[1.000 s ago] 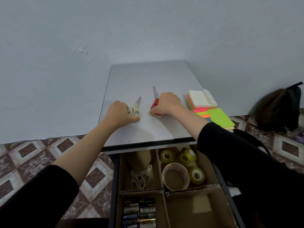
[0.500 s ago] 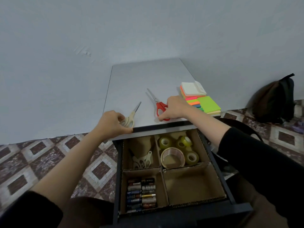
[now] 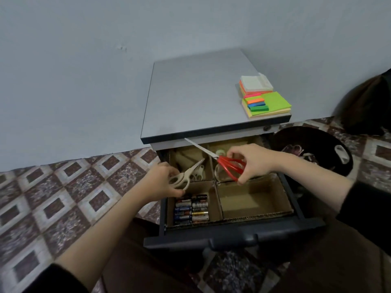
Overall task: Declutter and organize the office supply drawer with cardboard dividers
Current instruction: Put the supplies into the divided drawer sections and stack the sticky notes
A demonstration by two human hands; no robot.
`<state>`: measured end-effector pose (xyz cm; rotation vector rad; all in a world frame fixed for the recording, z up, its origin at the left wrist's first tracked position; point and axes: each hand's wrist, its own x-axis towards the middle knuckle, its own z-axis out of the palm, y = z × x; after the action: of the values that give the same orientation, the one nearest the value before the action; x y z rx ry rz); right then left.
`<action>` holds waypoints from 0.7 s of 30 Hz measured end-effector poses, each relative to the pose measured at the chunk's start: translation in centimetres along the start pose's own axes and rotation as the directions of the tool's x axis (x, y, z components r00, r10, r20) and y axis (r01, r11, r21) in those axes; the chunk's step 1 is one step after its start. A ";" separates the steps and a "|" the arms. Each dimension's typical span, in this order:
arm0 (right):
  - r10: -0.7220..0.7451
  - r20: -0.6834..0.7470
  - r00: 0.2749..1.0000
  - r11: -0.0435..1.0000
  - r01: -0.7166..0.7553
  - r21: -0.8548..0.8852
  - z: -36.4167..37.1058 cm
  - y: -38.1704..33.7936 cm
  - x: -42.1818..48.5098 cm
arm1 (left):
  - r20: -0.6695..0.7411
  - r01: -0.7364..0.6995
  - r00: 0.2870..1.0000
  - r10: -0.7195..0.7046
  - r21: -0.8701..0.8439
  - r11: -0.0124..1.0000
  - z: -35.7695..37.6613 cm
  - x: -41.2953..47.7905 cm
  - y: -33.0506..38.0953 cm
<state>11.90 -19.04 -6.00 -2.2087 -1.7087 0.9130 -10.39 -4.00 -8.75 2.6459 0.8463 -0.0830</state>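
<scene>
Matt corrugated cardboard dividers (image 3: 213, 188), glossy red plastic scissor handles (image 3: 231, 168) — smooth grey laminate top (image 3: 196, 98), paper notes (image 3: 273, 101)

Open drawer (image 3: 232, 235) with one compartment free and the far ones crowded.

The front right compartment (image 3: 251, 199) is lying bare and open from above. Batteries (image 3: 191, 210) are filling the front left one. Over the two far compartments, the left hand (image 3: 160, 182) with cream scissors (image 3: 186, 176) and the right hand (image 3: 254, 161) with red scissors (image 3: 224, 163) are blocking the way. The cabinet top (image 3: 190, 102) is overhanging the drawer's far edge.
</scene>
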 end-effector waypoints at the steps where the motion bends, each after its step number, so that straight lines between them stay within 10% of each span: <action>1: 0.019 -0.009 1.000 0.999 -0.019 -0.031 0.6 0.5 0.1 | 0.012 0.007 1.000 -0.007 0.013 1.000 0.5 0.2 -0.1; 21: 0.111 -0.088 0.990 0.989 -0.119 -0.088 1.0 5.1 1.3 | 0.196 0.128 0.969 -0.148 0.114 0.985 3.2 9.1 -0.3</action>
<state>15.59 -19.62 -9.88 -2.3918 -1.6334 0.7687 -2.94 0.05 -13.27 2.6090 0.9773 -0.4359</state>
